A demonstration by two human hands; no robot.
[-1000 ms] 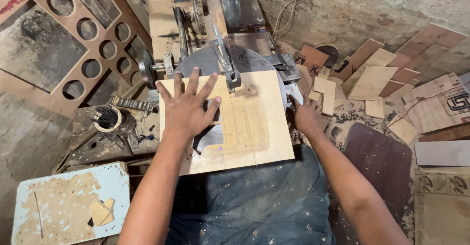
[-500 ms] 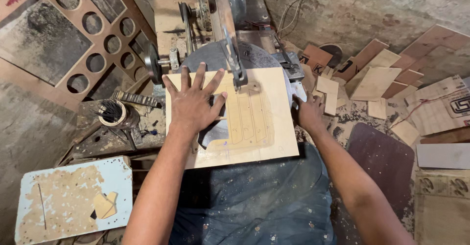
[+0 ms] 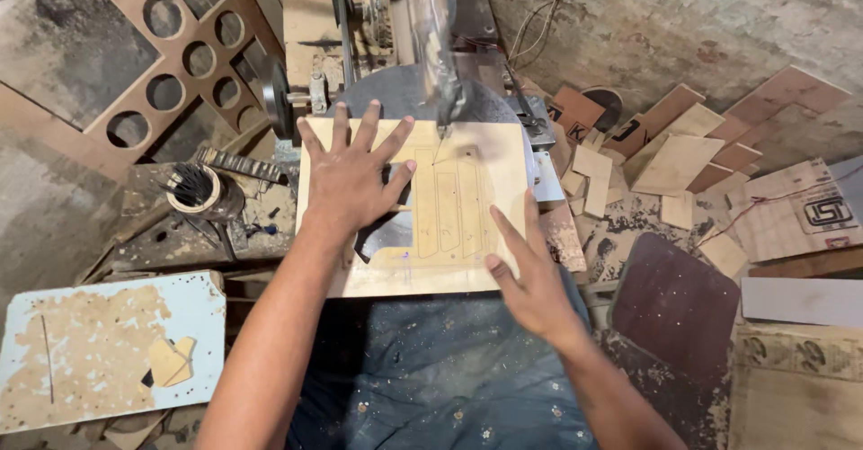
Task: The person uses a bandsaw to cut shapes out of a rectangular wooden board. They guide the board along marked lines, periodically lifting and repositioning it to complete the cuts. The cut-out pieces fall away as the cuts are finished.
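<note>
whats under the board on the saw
Under the board, the round grey saw table shows behind it and through a cut-out. The left hand covers part; the rest is hidden.

The flat square plywood panel [image 3: 467, 234] was pale tan, marked with thin pencilled slot outlines. At nine o'clock of it lay a reddish-brown board with round holes [image 3: 171, 63]. At seven o'clock, a light-blue peeling board [image 3: 99, 347] showed tan patches. At three o'clock sat a dark maroon speckled sheet [image 3: 679, 311].

A woodworking workshop: scroll saw [image 3: 422, 45], scattered plywood offcuts [image 3: 674, 158], dusty drilled panel [image 3: 171, 63].
</note>
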